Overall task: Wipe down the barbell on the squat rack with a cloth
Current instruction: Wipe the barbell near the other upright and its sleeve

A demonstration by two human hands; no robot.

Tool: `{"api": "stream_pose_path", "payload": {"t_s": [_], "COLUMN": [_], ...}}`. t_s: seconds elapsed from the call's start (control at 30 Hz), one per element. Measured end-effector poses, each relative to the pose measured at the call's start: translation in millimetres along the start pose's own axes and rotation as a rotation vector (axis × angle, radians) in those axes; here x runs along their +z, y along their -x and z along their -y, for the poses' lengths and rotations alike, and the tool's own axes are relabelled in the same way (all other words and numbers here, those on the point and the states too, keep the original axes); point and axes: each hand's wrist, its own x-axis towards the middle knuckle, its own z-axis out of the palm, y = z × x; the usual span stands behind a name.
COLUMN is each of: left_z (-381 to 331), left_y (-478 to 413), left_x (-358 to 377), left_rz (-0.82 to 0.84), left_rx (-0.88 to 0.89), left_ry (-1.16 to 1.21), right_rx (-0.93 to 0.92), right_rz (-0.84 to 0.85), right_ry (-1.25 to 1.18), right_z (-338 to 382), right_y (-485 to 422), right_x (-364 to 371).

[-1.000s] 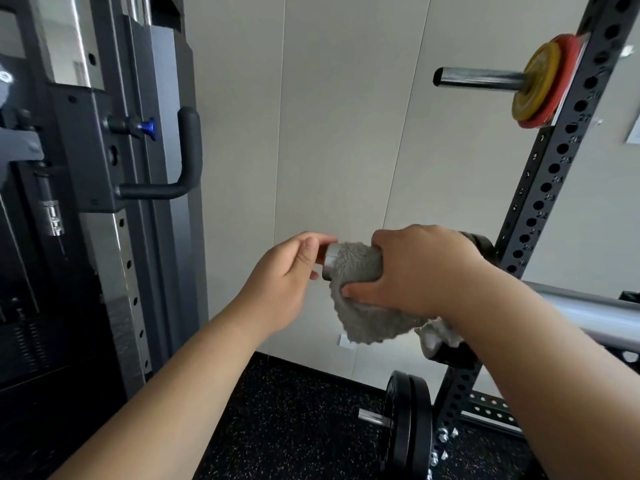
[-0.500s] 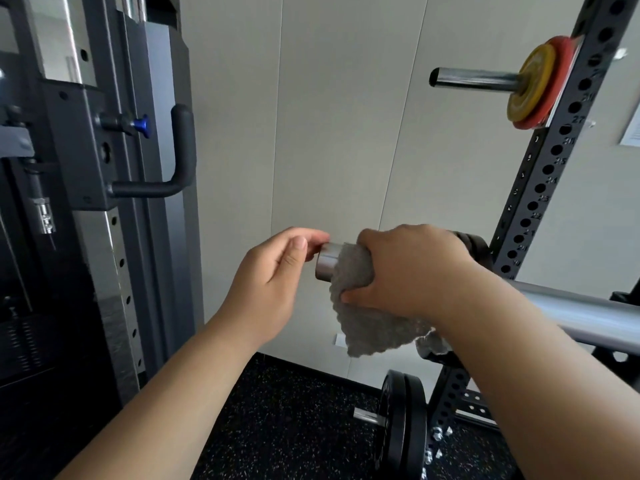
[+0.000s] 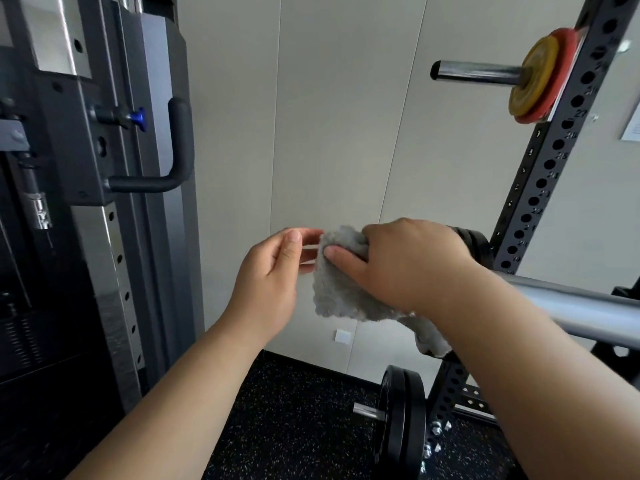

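While the wipe is at the bar's outer end, the head view shows the right hand (image 3: 408,265) gripping the cloth (image 3: 339,292). Its fingers curl over the top and the thumb presses on the front. The cloth is wrapped over the sleeve left of the upright (image 3: 540,188), with its loose tail hanging below the wrist. The bar (image 3: 571,306) runs on to the right of the upright, bare and grey.

The left hand (image 3: 273,271) sits farther left of the upright, just beside the cloth's edge. Its fingers are loosely apart and seem to hold nothing; whether they touch the sleeve tip is hidden.

This looks like the sleeve-end step, with the long shaft probably left to do. The next move calls for drawing the wrapped cloth back toward the upright, working round the black disc (image 3: 474,244) just left of it, then along the shaft.
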Motion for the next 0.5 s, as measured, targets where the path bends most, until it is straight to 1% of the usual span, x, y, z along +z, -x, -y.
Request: {"api": "stream_pose_path", "payload": {"t_s": [0.07, 0.1, 0.13, 0.2, 0.27, 0.3, 0.33, 0.37, 0.4, 0.5], "left_z": [-2, -4, -5, -7, -8, -6, -6, -4, -2, 1], "left_y": [-1, -2, -3, -7, -8, -8, -7, -5, -4, -1], "left_x": [2, 4, 6, 8, 9, 9, 10, 12, 14, 20], "left_rz": [0.015, 0.018, 0.012, 0.01, 0.034, 0.046, 0.054, 0.053, 0.046, 0.01], "left_rx": [-0.022, -0.035, -0.058, -0.107, -0.116, -0.084, -0.041, 0.005, 0.036, 0.05], "left_ry": [-0.075, -0.099, -0.102, -0.078, -0.088, -0.133, -0.19, -0.251, -0.295, -0.322], "right_rx": [-0.069, -0.099, -0.124, -0.216, -0.205, -0.156, -0.074, 0.001, 0.039, 0.032], "right_rz": [0.037, 0.02, -0.053, -0.262, -0.357, -0.341, -0.284, -0.189, -0.134, -0.035], "right_ry": [0.004, 0.015, 0.048, 0.135, 0.144, 0.123, 0.085, 0.058, 0.057, 0.079], "right_z": [15, 19, 20, 13, -2, -12, -20, -23, -24, -11], "right_y": [-13, -15, -14, -1, 15, 22, 29, 34, 34, 16], "right_x": [4, 9, 14, 30, 36, 35, 29, 17, 8, 1]}}
